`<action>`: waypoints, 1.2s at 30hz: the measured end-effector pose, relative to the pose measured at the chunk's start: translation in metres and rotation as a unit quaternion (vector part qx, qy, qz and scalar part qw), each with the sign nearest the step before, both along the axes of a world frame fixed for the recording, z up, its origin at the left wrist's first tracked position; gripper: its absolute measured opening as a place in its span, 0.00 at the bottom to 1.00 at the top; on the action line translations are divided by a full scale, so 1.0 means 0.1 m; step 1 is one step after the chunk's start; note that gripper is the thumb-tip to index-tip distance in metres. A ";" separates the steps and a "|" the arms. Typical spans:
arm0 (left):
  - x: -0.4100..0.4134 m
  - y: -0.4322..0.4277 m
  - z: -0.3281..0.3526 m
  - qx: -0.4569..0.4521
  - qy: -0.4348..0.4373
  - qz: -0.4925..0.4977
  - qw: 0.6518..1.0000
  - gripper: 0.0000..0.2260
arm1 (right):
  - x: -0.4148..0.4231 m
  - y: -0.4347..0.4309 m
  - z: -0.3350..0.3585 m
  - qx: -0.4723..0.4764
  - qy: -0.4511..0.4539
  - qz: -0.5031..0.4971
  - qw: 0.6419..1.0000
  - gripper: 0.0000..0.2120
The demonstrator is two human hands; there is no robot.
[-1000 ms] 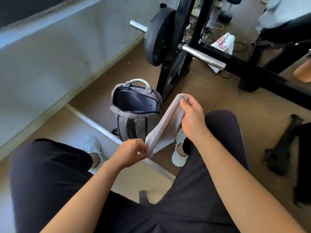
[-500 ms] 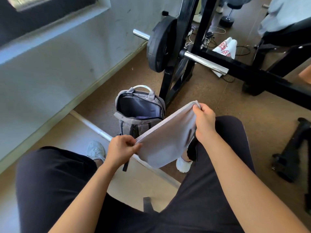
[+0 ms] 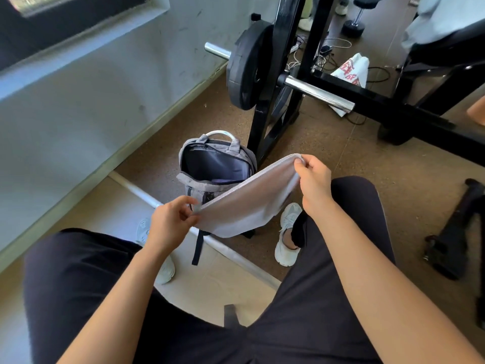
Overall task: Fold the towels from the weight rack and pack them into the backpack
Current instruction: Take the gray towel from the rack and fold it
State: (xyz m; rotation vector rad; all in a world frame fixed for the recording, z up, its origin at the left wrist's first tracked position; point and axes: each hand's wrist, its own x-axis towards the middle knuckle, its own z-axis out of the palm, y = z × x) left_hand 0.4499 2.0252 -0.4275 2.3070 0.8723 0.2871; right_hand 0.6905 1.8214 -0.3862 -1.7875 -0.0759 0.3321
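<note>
A pale grey towel hangs stretched between my hands above my knees. My left hand pinches its near corner and my right hand pinches its far upper corner. The lower part of the towel droops in a fold. Behind it a grey backpack stands upright on the floor with its top unzipped and its dark inside showing; the towel covers its lower front. The black weight rack with a plate and a chrome bar rises just behind the backpack.
I sit with both legs in dark trousers and white shoes on the floor. A wall runs along the left. A metal bar lies on the floor. A white printed bag, cables and a dumbbell lie beyond the rack. Black gear lies at right.
My hands have moved apart and spread the towel from a narrow bunched strip into a wider sheet held in front of the backpack.
</note>
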 end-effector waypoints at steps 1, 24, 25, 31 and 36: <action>-0.01 0.04 0.02 0.038 -0.042 0.037 0.998 0.09 | -0.01 0.00 0.02 0.014 -0.025 0.013 1.000 0.09; -0.08 0.18 0.14 0.002 -0.140 0.218 0.966 0.05 | -0.10 0.08 -0.21 -0.226 -0.091 0.266 0.933 0.05; -0.10 0.18 0.13 0.007 -0.132 0.237 0.962 0.05 | -0.09 0.06 -0.23 -0.237 -0.069 0.268 0.931 0.05; -0.09 0.16 0.22 -0.005 -0.161 0.238 0.958 0.05 | -0.06 0.06 -0.22 -0.144 -0.039 0.179 0.972 0.06; -0.11 0.23 0.20 -0.081 -0.147 0.309 0.936 0.05 | -0.08 0.04 -0.22 -0.147 -0.059 0.198 0.967 0.05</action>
